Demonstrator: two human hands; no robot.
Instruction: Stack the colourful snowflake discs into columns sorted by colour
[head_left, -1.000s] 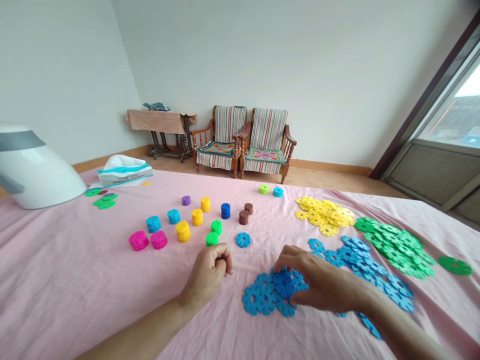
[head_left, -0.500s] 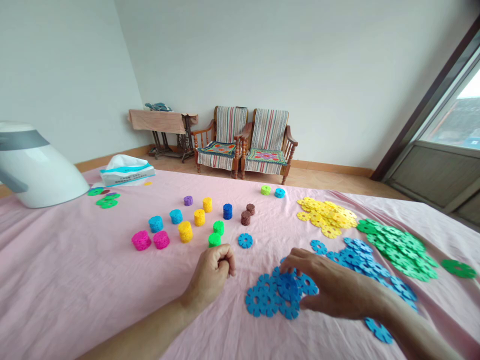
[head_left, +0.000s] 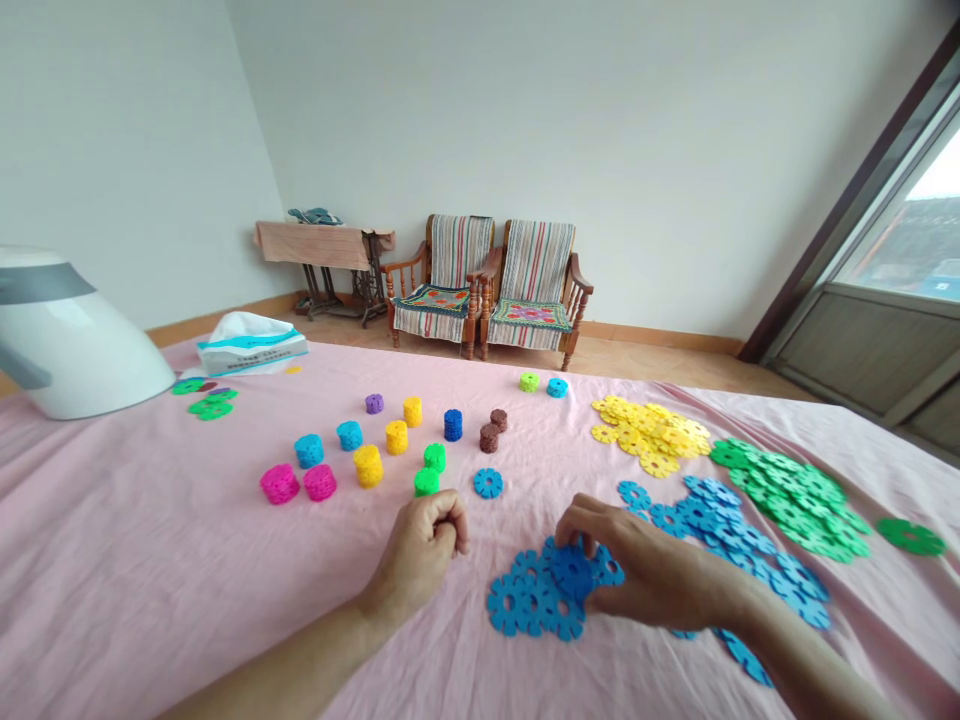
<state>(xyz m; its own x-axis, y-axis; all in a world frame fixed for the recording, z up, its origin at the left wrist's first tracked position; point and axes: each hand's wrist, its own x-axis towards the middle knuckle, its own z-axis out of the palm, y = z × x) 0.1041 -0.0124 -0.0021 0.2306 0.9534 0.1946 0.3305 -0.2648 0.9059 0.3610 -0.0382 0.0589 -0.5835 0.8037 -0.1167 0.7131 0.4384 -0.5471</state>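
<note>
My left hand (head_left: 429,535) is a loose fist just above the cloth, near the green disc stacks (head_left: 427,481). Its curled fingers hide whatever it may hold. On the right, my right hand (head_left: 619,560) bends over a small spread of flat blue notched discs (head_left: 517,605). Its thumb and fingertips rest at the edges of a darker-looking blue snowflake disc (head_left: 571,574) on top. A single blue disc or low stack (head_left: 488,483) lies between and beyond my hands. More loose blue discs (head_left: 705,515) lie beside and under my right forearm.
Yellow discs (head_left: 652,435) and green discs (head_left: 795,500) are heaped at the right. Small stacks, such as pink (head_left: 280,484), yellow (head_left: 368,466), dark blue (head_left: 453,425) and brown (head_left: 489,437), stand mid-table. A white kettle (head_left: 82,350) and tissue pack (head_left: 253,345) are at left.
My right hand has shifted slightly left, its thumb drawing in to the edge of the top blue disc. My left hand keeps its fist in place.
</note>
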